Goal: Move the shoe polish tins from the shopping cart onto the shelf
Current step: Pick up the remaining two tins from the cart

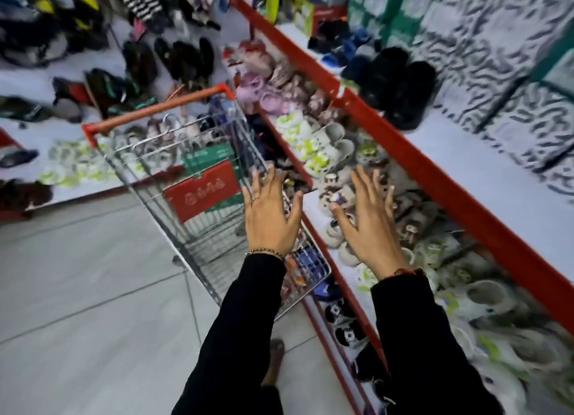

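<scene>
A wire shopping cart (149, 156) with a red handle stands beside the red-edged shelf (413, 153). Inside the cart lie a red and green box (202, 194) and, at its near end, small colourful packs (306, 259) too blurred to identify. My left hand (270, 215) hovers over the cart's right rim, fingers spread and holding nothing. My right hand (369, 225) is stretched out over the lower shelf of children's shoes, fingers also apart and empty. No shoe polish tins are clearly recognisable; the picture is motion-blurred.
White, green and pink children's clogs (320, 141) crowd the lower shelf. Dark shoes (394, 82) and green boxes (388, 7) sit on the upper shelf. Another shoe display (93, 57) stands behind the cart. My foot (275, 361) rests on the grey tiled floor (93, 290).
</scene>
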Action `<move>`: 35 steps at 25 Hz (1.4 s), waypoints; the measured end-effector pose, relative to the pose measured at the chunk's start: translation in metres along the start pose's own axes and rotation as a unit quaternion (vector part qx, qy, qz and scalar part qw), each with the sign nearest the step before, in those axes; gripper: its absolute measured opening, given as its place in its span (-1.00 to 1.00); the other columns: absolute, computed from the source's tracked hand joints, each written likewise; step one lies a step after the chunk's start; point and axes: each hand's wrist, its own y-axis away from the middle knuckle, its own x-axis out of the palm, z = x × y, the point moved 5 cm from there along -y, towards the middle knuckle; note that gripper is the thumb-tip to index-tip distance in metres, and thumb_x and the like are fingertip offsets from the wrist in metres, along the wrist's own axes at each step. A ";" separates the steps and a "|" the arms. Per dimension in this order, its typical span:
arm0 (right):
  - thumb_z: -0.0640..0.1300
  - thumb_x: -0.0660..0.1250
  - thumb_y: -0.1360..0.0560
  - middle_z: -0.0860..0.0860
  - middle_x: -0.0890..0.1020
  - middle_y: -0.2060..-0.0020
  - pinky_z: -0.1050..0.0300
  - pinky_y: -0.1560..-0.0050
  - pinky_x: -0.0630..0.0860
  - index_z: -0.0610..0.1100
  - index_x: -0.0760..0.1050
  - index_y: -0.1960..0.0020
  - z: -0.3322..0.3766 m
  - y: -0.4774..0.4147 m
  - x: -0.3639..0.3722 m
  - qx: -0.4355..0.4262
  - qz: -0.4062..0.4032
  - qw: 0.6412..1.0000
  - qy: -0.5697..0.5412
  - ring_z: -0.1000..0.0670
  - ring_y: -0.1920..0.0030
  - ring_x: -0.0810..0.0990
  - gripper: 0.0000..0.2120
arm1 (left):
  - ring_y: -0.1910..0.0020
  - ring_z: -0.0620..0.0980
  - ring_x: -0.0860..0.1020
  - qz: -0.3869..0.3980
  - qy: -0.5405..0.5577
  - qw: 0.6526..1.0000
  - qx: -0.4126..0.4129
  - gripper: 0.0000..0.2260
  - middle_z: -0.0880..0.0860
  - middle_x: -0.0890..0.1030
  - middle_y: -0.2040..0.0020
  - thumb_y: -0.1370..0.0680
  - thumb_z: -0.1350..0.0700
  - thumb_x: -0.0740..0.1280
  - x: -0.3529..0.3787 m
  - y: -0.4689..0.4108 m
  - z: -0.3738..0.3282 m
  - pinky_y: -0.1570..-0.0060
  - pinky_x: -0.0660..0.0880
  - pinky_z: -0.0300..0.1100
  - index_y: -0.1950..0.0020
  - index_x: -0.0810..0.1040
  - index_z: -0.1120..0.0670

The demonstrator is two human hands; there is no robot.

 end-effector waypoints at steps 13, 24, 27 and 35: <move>-0.18 0.44 -0.48 -0.16 0.62 -0.28 0.09 -0.27 0.52 -0.21 0.55 -0.32 -0.056 0.016 0.351 0.237 0.408 0.876 -0.095 -0.14 -0.26 0.62 -0.58 | -0.30 0.11 0.57 0.222 0.170 0.811 -0.514 -0.60 0.18 0.62 -0.30 -0.53 0.08 0.38 0.215 0.067 0.264 -0.31 0.46 -0.15 -0.34 0.54 0.18; -0.04 0.54 -0.38 -0.20 0.55 -0.35 0.04 -0.34 0.46 -0.24 0.47 -0.38 -0.128 0.032 0.501 0.305 0.467 0.829 -0.026 -0.19 -0.35 0.53 -0.36 | -0.39 0.18 0.48 0.271 0.076 0.741 -0.609 -0.37 0.20 0.53 -0.37 -0.43 -0.05 0.49 0.342 0.112 0.350 -0.34 0.41 -0.08 -0.39 0.42 0.24; -0.02 0.63 -0.26 -0.16 0.59 -0.30 0.07 -0.27 0.49 -0.23 0.51 -0.33 -0.133 0.031 0.506 0.310 0.438 0.844 0.003 -0.18 -0.32 0.56 -0.29 | -0.32 0.18 0.52 0.239 0.058 0.746 -0.619 -0.41 0.17 0.57 -0.30 -0.43 -0.01 0.50 0.349 0.113 0.350 -0.22 0.50 -0.05 -0.35 0.41 0.19; -0.16 0.58 -0.34 -0.21 0.62 -0.23 -0.04 -0.18 0.57 -0.27 0.51 -0.29 -0.126 0.022 0.491 0.332 0.413 0.847 0.045 -0.23 -0.24 0.61 -0.43 | -0.19 0.11 0.63 0.236 0.050 0.783 -0.574 -0.55 0.14 0.68 -0.16 -0.37 -0.02 0.53 0.342 0.104 0.343 -0.14 0.56 -0.13 -0.19 0.64 0.16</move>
